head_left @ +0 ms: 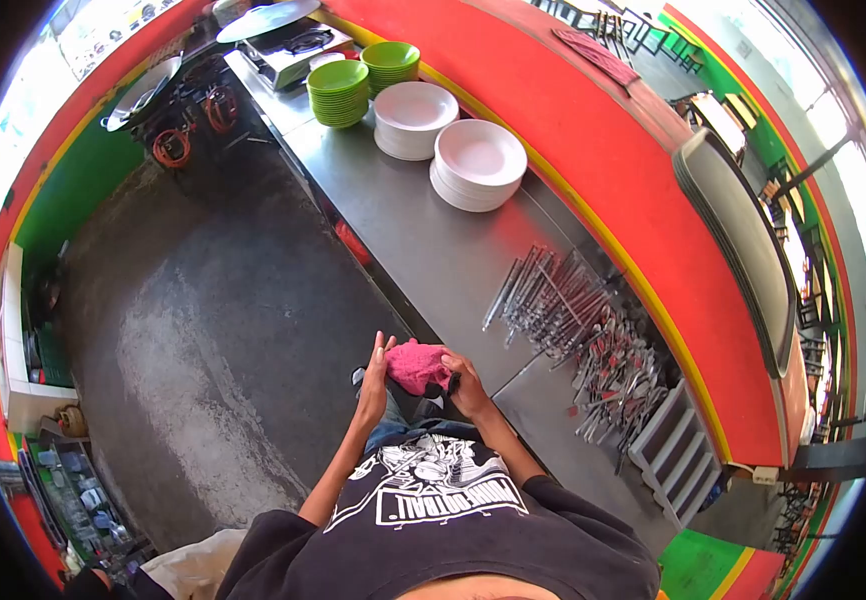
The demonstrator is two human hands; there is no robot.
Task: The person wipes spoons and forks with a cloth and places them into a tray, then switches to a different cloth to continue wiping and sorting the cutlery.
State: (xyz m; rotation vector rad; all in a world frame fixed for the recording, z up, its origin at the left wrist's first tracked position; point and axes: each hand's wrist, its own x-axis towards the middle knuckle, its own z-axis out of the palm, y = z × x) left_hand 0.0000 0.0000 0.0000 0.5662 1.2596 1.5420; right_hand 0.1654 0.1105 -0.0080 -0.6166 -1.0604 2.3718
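Note:
A bunched pink cloth point(416, 367) is in front of my body, near the counter's edge. My right hand point(467, 386) grips its right side, where a small dark part shows below the fingers. At the cloth's left side, my left hand point(373, 388) has its fingers stretched out, the palm turned to the cloth. On the metal counter point(393, 215), to the right, lies a spread of metal cutlery point(608, 365), with longer pieces point(543, 300) bunched at its far end.
White plates point(480, 155) and more white plates point(415, 108) stand stacked up the counter, beside green bowls point(338, 90). A grey slotted tray point(675, 455) is at the near right. A red ledge point(593, 150) runs along the counter's far side.

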